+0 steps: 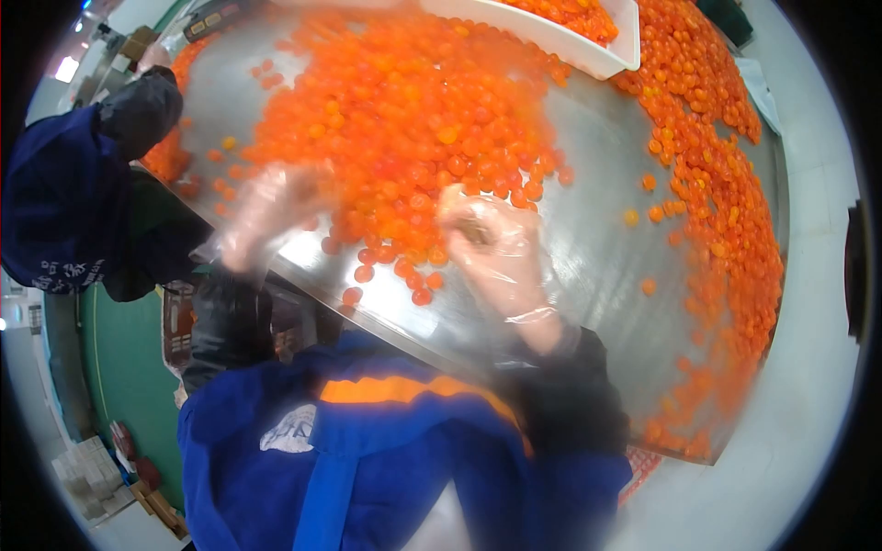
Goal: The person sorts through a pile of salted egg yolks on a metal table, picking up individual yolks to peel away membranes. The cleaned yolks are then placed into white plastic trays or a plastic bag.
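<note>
both hands wear thin clear plastic gloves and reach over a steel surface (597,211) covered with orange balls (413,119). the left hand (271,207), at about 9 o'clock from the middle of the view, is smeared by motion at the near edge of the heap; whether its fingers are spread or closed i cannot tell. the right hand (491,248), near the centre, lies at the 6 o'clock edge of the heap with its fingers (464,216) bent inward over the nearest balls, but whether they grasp one i cannot tell.

the main heap spreads from the hands toward 12 o'clock. a second band of balls (726,202) runs along the surface's rim from 1 to 4 o'clock, with bare steel between it and the heap. a few loose balls (418,294) lie just beside the right hand at its 9 o'clock. a white tray (588,53) holding more balls stands at 1 o'clock. another person's dark sleeve (138,110) leans in at 10 o'clock.
</note>
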The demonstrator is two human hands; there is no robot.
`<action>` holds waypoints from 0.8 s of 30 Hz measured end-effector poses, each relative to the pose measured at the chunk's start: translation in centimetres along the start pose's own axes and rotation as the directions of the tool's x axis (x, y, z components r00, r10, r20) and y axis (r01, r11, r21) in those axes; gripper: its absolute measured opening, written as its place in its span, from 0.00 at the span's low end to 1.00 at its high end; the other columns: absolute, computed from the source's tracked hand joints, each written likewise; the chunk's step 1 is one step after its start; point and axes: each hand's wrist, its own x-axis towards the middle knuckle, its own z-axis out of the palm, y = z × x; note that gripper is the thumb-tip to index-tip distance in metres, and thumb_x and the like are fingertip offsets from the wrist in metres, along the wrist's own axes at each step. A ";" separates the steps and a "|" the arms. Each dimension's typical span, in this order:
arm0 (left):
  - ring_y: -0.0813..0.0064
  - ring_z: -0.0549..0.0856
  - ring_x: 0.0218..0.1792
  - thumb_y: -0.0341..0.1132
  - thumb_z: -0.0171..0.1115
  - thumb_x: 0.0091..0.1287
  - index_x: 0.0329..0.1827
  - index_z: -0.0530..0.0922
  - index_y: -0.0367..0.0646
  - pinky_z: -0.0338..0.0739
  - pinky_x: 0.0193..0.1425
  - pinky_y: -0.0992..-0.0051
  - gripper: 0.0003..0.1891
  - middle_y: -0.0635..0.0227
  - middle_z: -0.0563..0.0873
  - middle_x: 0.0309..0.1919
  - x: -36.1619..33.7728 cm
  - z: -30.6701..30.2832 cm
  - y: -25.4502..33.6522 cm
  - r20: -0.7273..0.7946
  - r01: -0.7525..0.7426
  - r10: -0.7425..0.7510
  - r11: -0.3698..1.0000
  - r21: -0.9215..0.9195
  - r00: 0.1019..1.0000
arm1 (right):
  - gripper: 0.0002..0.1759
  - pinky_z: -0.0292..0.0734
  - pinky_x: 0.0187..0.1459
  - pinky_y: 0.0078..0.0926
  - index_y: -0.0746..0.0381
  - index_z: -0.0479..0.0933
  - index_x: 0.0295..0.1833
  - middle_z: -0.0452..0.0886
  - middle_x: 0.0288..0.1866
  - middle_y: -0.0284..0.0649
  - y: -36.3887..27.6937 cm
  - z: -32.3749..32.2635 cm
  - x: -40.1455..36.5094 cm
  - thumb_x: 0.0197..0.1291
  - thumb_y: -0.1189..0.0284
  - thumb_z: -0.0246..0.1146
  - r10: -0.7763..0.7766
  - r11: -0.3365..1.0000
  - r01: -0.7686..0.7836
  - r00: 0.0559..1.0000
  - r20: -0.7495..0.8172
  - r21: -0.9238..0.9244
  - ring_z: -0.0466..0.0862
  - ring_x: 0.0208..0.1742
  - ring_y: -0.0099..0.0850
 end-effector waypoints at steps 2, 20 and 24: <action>0.66 0.90 0.41 0.39 0.67 0.69 0.49 0.88 0.43 0.82 0.44 0.66 0.12 0.57 0.91 0.40 3.3 3.1 -7.9 -0.266 -0.060 0.035 0.994 -0.087 0.963 | 0.11 0.83 0.44 0.32 0.63 0.83 0.41 0.87 0.40 0.45 1.5 -1.0 -0.5 0.52 0.84 0.65 -0.016 1.000 0.016 1.000 -0.017 -0.019 0.88 0.40 0.42; 0.64 0.88 0.43 0.36 0.64 0.71 0.50 0.86 0.41 0.81 0.50 0.66 0.11 0.58 0.89 0.40 8.8 3.9 -2.6 -0.089 0.059 -0.081 0.972 -0.228 0.993 | 0.08 0.81 0.43 0.25 0.64 0.84 0.41 0.88 0.38 0.41 2.8 -6.2 -3.0 0.56 0.84 0.68 0.203 0.979 -0.201 0.969 -0.138 0.031 0.87 0.38 0.27; 0.52 0.87 0.43 0.35 0.68 0.69 0.50 0.85 0.43 0.81 0.48 0.63 0.10 0.53 0.89 0.41 6.4 3.8 1.6 -0.138 -0.305 0.308 0.951 0.044 0.941 | 0.07 0.81 0.43 0.26 0.64 0.84 0.41 0.88 0.39 0.41 2.0 -5.7 -2.5 0.57 0.84 0.67 0.187 0.982 -0.187 0.972 -0.144 0.009 0.88 0.40 0.28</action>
